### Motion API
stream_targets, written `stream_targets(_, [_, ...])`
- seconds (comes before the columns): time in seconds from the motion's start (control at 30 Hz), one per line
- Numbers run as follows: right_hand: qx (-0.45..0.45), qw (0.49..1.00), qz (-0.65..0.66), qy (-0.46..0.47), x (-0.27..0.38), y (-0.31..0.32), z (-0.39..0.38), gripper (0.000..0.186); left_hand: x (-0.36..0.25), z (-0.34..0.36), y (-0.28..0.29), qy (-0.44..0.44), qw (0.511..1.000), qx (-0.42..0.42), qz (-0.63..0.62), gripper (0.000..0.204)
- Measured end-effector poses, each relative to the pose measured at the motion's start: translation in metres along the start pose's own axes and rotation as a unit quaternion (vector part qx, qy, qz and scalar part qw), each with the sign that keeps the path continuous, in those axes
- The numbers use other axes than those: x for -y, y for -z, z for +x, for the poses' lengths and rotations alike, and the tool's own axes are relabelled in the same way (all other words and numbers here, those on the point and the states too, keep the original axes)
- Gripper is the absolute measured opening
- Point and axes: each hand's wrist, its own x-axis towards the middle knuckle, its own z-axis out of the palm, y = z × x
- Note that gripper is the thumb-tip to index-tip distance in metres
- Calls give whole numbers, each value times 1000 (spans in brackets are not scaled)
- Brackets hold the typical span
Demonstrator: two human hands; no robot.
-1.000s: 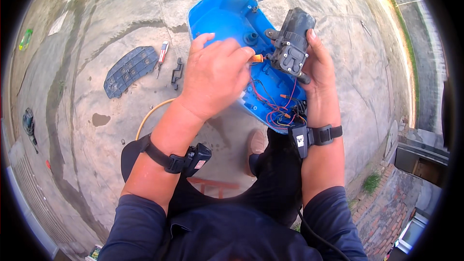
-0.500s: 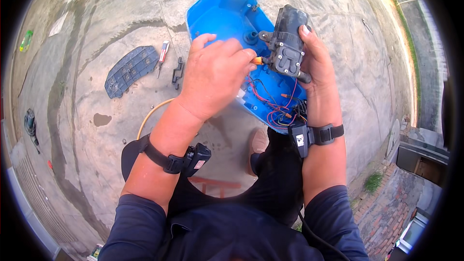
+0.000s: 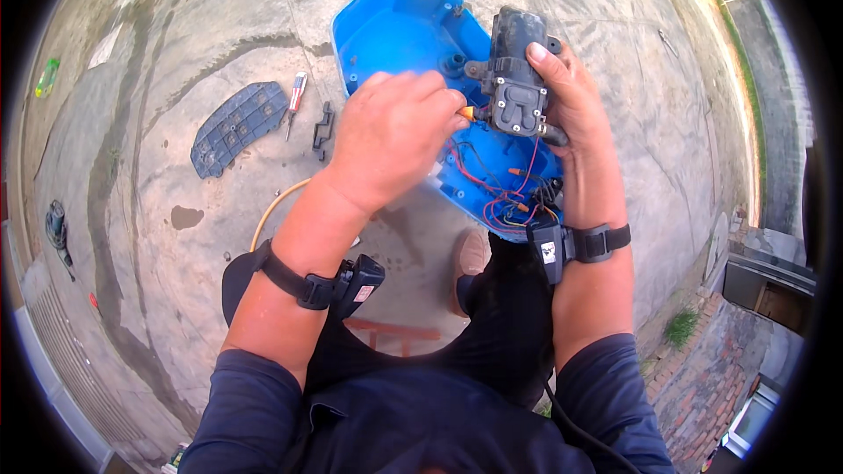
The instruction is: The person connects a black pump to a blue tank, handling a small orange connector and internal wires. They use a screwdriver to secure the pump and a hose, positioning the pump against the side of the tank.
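A black electric pump with a ridged front is gripped along its right side by my right hand, thumb on top. My left hand is closed, slightly blurred, around the end of a yellow hose. That end meets the port on the pump's left side; how far it is pushed on is hard to see. The hose's rest runs behind my left forearm. Beneath both hands lies an open blue plastic housing, tilted toward my lap. Thin red and black wires with orange connectors lie loose in its lower part.
On the concrete at left lie a ribbed grey plastic plate, a screwdriver and a black bracket. Farther left are a dark power tool and a green bottle. A small metal tool lies far right.
The pump and my right hand have shifted slightly left, and the pump stands more upright. The blue housing has moved a little left too. My left hand keeps its grip on the hose.
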Motion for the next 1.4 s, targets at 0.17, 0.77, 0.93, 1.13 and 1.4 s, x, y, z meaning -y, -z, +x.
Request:
stream_targets(0.17, [-31, 999, -19, 2, -2, -4, 0, 38, 1, -2, 1, 5, 1000, 8, 10, 13])
stream_targets(0.77, [-67, 997, -29, 11, -4, -11, 0, 31, 1, 0, -1, 8, 1000, 21, 12, 13])
stream_targets(0.93, [-54, 998, -42, 4, -6, -8, 4, 31, 1, -1, -1, -4, 999, 38, 20, 11])
stream_targets(1.13, [-40, 997, -64, -7, -4, -9, 4, 31, 1, 0, 1, -13, 999, 37, 6, 10])
stream_targets(1.4, [-56, 998, -2, -25, -2, 8, 2, 28, 1, -4, 4, 18, 999, 49, 12, 14])
